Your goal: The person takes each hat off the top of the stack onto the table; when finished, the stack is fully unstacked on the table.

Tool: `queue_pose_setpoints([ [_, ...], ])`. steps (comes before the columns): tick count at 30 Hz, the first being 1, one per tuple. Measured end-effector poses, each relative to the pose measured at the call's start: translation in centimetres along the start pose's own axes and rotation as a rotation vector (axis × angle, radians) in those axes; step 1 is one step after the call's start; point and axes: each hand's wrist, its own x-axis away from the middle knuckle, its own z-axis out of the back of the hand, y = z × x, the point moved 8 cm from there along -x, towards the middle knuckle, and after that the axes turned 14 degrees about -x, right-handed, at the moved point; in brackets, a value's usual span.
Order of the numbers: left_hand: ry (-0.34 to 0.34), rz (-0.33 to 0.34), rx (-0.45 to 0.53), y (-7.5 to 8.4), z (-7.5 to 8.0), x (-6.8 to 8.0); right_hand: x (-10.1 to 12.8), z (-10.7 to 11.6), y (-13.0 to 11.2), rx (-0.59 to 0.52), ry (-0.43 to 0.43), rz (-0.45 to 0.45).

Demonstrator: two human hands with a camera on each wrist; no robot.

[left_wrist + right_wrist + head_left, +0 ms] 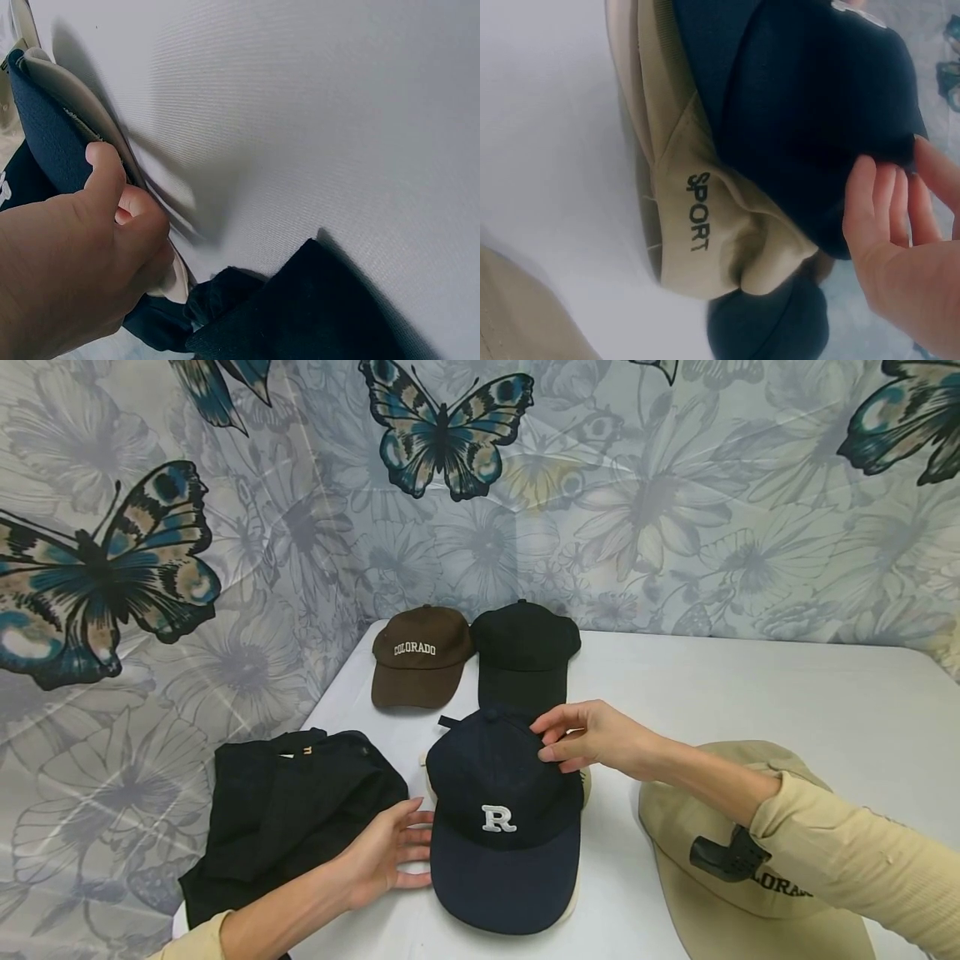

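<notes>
A navy baseball cap (510, 789) with a white R sits on top of a beige cap (705, 202) lettered SPORT; a paler edge (622, 82) shows beneath that. My left hand (397, 847) is at the left side of the navy brim (49, 124), fingers spread. In the left wrist view its thumb touches the brim's edge; the far fingertips are partly hidden. My right hand (596, 739) touches the right side of the navy crown. Its fingers are bent, with thumb and fingertips apart on the cloth (877, 127).
Behind the stack stand a brown COLORADO cap (420, 656) and a black cap (525, 652). Folded black cloth (292, 810) lies on the left. A large khaki cap (720, 827) is under my right forearm. White cloth covers the table (697, 685); butterfly-print fabric (637, 527) hangs behind.
</notes>
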Motion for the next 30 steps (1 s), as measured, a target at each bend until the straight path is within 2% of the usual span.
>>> queue_pose_setpoints([
  [19, -0.011, -0.003, 0.003, -0.1, -0.12, 0.06, 0.39, -0.15, -0.11, 0.021, -0.031, -0.016],
  [30, -0.015, -0.008, 0.009, 0.39, -0.26, 0.42, 0.48, 0.11, -0.27, 0.013, -0.035, -0.023],
])
